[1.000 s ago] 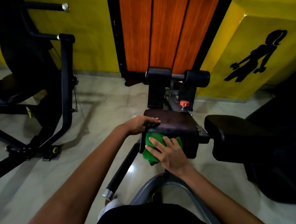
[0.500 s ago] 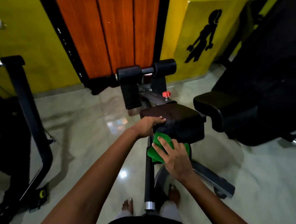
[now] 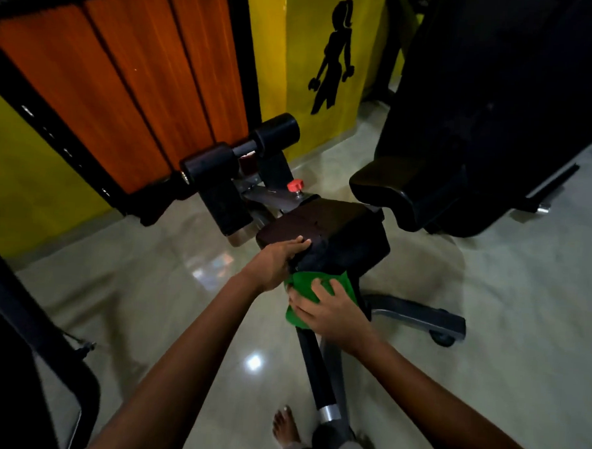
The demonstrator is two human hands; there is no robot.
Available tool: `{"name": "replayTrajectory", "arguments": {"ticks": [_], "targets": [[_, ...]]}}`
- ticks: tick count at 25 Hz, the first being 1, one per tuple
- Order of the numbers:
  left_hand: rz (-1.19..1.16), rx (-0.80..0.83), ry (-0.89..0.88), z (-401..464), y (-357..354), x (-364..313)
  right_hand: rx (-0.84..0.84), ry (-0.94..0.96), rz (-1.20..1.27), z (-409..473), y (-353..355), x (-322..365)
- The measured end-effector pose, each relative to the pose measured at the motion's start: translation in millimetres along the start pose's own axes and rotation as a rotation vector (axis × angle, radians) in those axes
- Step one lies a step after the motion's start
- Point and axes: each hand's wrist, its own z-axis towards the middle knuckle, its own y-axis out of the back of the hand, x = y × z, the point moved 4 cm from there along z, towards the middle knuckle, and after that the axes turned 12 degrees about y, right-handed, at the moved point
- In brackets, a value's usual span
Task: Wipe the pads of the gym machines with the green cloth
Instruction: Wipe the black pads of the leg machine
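A dark seat pad [image 3: 325, 229] of a small gym bench sits in the middle of the view. My left hand [image 3: 275, 261] grips its near left corner, fingers lying on top. My right hand [image 3: 331, 312] presses the green cloth [image 3: 305, 286] against the pad's near front face, fingers spread over the cloth. Beyond the pad are two black roller pads [image 3: 243, 149] on a bar. A second black seat pad [image 3: 396, 188] stands to the right.
A red adjustment knob [image 3: 295, 186] sticks up behind the pad. The bench's grey base leg with a wheel [image 3: 430, 324] runs right, and a black bar [image 3: 314, 366] runs toward my bare foot [image 3: 285, 426]. A black machine frame [image 3: 26, 313] stands at left. A large dark machine [image 3: 500, 97] fills the right.
The view has swung left and tilted, so the bench now appears further right. My right hand with the cloth has slid slightly down the pad's front face. My left hand keeps its hold.
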Motion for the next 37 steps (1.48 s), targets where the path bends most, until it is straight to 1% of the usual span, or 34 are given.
{"name": "replayTrajectory", "arguments": {"ticks": [3, 4, 5, 6, 7, 8, 9, 10, 11, 12, 13, 15, 18, 19, 20, 22, 23, 24, 26, 28, 29, 30, 32, 33, 35, 36, 37], "targets": [[0.076, -0.011, -0.031, 4.1, -0.7, -1.9, -0.011, -0.151, 0.148, -36.3, -2.7, 15.3], [0.124, -0.013, -0.033, 5.4, -0.8, -3.6, -0.055, -0.265, 0.212, -46.9, -1.3, 14.9], [0.183, -0.016, -0.046, 6.7, -1.2, -6.5, -0.126, -0.467, 0.310, -54.3, -0.4, 11.4], [0.243, -0.018, -0.082, 8.2, -3.4, -10.5, -0.218, -0.778, 0.450, -61.1, 1.9, 4.1], [0.295, -0.021, -0.133, 8.9, -7.1, -15.0, -0.353, -1.189, 0.705, -70.0, -3.2, 0.0], [0.340, -0.021, -0.184, 9.3, -11.8, -19.7, -0.544, -1.618, 1.038, -75.9, -12.6, 4.5], [0.382, -0.015, -0.228, 11.8, -17.5, -25.3, -0.754, -1.951, 1.388, -72.8, -22.6, 18.1], [0.416, -0.012, -0.258, 15.1, -22.0, -29.6, -0.950, -2.163, 1.652, -62.1, -29.7, 33.9], [0.439, -0.017, -0.277, 19.1, -25.6, -32.3, -1.064, -2.276, 1.826, -50.5, -39.8, 46.0], [0.455, -0.027, -0.294, 22.3, -28.2, -33.1, -1.142, -2.318, 1.921, -40.9, -47.8, 49.7], [0.467, -0.038, -0.309, 25.6, -30.5, -32.2, -1.211, -2.353, 1.937, -36.5, -59.0, 46.5], [0.502, -0.060, -0.340, 29.5, -34.6, -28.2, -1.321, -2.421, 1.874, -40.5, -79.2, 23.4], [0.525, -0.073, -0.332, 29.5, -36.2, -25.0, -1.407, -2.474, 1.702, -63.4, -93.4, -14.8], [0.532, -0.066, -0.325, 30.5, -37.3, -24.8, -1.384, -2.471, 1.672, -66.8, -91.1, -13.9], [0.533, -0.062, -0.319, 31.0, -37.6, -25.4, -1.318, -2.456, 1.684, -64.9, -86.3, -5.4], [0.525, -0.068, -0.315, 33.2, -37.5, -28.4, -1.223, -2.375, 1.823, -48.7, -72.2, 22.9], [0.529, -0.067, -0.313, 34.1, -37.8, -30.4, -1.202, -2.338, 1.853, -44.8, -70.7, 28.3], [0.541, -0.065, -0.313, 34.8, -37.5, -32.8, -1.210, -2.360, 1.829, -47.5, -71.9, 20.0], [0.560, -0.059, -0.317, 35.2, -38.0, -36.1, -1.240, -2.465, 1.658, -71.7, -82.1, -19.7], [0.557, -0.063, -0.299, 35.3, -39.2, -39.4, -1.341, -2.412, 1.567, -100.0, -89.7, -62.2], [0.559, -0.075, -0.280, 36.5, -41.2, -40.2, -1.306, -2.379, 1.558, -107.3, -92.7, -68.6], [0.566, -0.093, -0.261, 38.0, -43.3, -42.0, -1.202, -2.350, 1.595, -110.3, -98.3, -62.5], [0.601, -0.157, -0.249, 41.2, -46.8, -50.5, -1.032, -2.246, 1.792, -105.1, -107.9, -37.0], [0.625, -0.193, -0.247, 42.6, -48.4, -54.6, -1.004, -2.232, 1.832, -104.0, -107.6, -32.7], [0.624, -0.257, -0.194, 46.3, -51.7, -63.5, -0.927, -2.275, 1.733, -120.9, -116.8, -53.4], [0.605, -0.265, -0.148, 44.7, -54.6, -68.2, -0.855, -2.227, 1.658, -132.9, -118.5, -72.3], [0.595, -0.298, -0.116, 42.4, -59.0, -71.2, -0.748, -2.104, 1.596, -141.4, -115.5, -94.9]]}}
